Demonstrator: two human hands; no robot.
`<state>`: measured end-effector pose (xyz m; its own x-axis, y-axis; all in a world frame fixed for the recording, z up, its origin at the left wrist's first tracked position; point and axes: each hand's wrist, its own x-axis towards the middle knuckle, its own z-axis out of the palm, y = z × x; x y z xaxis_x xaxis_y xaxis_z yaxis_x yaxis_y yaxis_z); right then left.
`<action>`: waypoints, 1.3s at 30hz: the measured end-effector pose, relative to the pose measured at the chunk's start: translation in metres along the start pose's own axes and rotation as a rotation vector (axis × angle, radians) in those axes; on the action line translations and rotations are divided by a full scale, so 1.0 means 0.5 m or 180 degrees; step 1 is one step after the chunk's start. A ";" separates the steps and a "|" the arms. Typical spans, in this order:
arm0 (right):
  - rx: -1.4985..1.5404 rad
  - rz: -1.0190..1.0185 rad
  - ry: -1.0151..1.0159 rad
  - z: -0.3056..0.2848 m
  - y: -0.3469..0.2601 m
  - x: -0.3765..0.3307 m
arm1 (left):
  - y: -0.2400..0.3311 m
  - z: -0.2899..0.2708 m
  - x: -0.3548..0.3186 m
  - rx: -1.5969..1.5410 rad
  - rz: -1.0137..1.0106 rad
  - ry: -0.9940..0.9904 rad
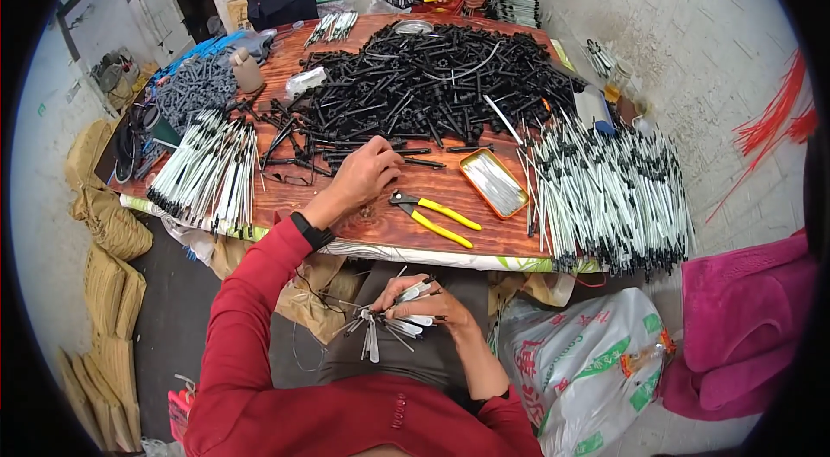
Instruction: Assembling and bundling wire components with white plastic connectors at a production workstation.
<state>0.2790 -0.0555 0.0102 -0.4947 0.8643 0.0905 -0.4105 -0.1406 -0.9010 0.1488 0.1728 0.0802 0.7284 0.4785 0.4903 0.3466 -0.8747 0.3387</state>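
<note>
At the table's near edge, my left hand (367,173) reaches to the front of a pile of black plastic parts (432,85). Its fingers are curled in; what they hold, if anything, is hidden. Over my lap, my right hand (443,306) is closed round a bundle of thin rods with white strips (372,340), their ends fanning out. Just right of my left hand lie yellow-handled pliers (441,217), jaws towards the hand. Beyond them, an orange-rimmed tin (494,185) holds thin metal pins.
Stacks of white, black-tipped rods lie left (212,167) and right (609,193) on the wooden table (346,236). Grey parts (194,85) and a beige bottle (246,70) are at far left. Two people stand or sit across. A plastic bag (588,362) rests at my right.
</note>
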 end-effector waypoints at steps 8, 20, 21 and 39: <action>0.0010 -0.0040 0.0015 0.002 0.006 -0.006 | -0.015 -0.025 -0.050 0.0310 -0.0060 -0.0425; -0.0046 -0.0134 -0.0009 -0.007 0.002 -0.009 | -0.119 -0.049 -0.044 0.0285 0.0033 -0.0173; -0.0038 -0.0116 -0.0003 -0.007 0.007 -0.010 | -0.116 -0.050 -0.045 0.0318 0.0059 -0.0137; 0.0032 -0.0098 -0.0027 0.007 0.000 -0.001 | -0.079 0.003 0.104 -0.0148 -0.0173 -0.0102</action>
<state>0.2766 -0.0576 0.0115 -0.4883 0.8642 0.1218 -0.4333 -0.1189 -0.8934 0.1738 0.2318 0.0911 0.7281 0.5219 0.4444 0.3589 -0.8426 0.4015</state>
